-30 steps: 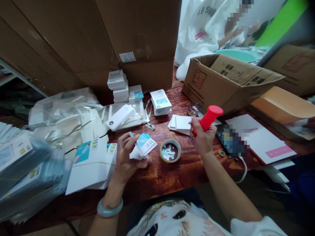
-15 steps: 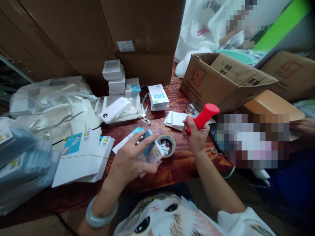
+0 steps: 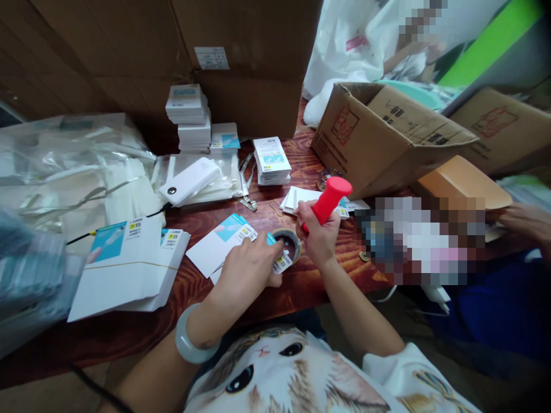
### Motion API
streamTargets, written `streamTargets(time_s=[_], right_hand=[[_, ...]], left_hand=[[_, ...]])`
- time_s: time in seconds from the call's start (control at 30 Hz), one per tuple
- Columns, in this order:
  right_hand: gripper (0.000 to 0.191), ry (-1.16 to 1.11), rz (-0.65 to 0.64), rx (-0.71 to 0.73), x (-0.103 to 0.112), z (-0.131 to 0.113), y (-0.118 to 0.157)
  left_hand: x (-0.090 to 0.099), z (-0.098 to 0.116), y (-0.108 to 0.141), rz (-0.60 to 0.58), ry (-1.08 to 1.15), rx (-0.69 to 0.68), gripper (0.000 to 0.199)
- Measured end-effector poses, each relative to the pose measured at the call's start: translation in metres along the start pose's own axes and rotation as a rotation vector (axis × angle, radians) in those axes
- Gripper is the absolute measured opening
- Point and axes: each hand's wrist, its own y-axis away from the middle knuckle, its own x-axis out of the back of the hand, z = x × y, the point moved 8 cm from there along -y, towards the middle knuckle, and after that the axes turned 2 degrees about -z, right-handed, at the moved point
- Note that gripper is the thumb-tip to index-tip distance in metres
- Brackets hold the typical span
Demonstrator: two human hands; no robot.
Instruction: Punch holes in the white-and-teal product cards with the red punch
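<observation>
My left hand (image 3: 253, 264) is closed on a small printed card (image 3: 284, 265), white with blue and yellow marks. It holds this at the near edge of a roll of tape (image 3: 297, 245) lying flat, with small pale pieces in its hollow. My right hand (image 3: 322, 236) grips a red tool handle (image 3: 330, 198) with a flared top, just right of the roll; the tool's other end is hidden by the fingers. Left of my left hand, several white and blue cards (image 3: 219, 241) lie on the table.
A banded stack of cards (image 3: 129, 281) and plastic-wrapped packs (image 3: 38, 269) fill the left. Behind are a white power bank (image 3: 191, 180), piled small cards (image 3: 187, 106) and a card stack (image 3: 272, 160). An open carton (image 3: 365, 137) stands at right, near another person's arm (image 3: 527, 223).
My left hand has brought the card down and right to the roll of tape, turning palm-down. My right hand still grips the red tool handle. The whole view has shifted slightly.
</observation>
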Motion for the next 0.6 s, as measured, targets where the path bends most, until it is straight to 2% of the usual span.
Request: streamTargets(time_s=[0.1,0.2,0.3,0.37,0.47,0.6], right_hand=[[0.04,0.001,0.02,0.005,0.003,-0.003,-0.004],[0.04,-0.027,0.04,-0.01,0.005,-0.007,-0.008],[0.042,-0.068,0.067,-0.042,0.005,-0.007,-0.007],[0.043,-0.109,0.093,-0.06,0.003,-0.004,-0.003],[0.045,-0.19,0.086,-0.044,-0.006,0.004,0.007],[0.049,-0.197,-0.004,0.002,-0.022,0.014,0.017]], left_hand=[[0.005,0.0,-0.001,0.004,-0.016,0.026,0.045],[0.002,0.004,-0.007,0.008,-0.049,0.009,0.044],[-0.003,0.006,-0.013,0.025,-0.039,0.004,0.07],[-0.007,0.002,-0.016,0.012,-0.005,0.054,0.087],[-0.012,-0.005,-0.015,0.008,0.045,0.12,0.088],[-0.022,-0.01,-0.015,0.056,0.159,0.089,0.088]])
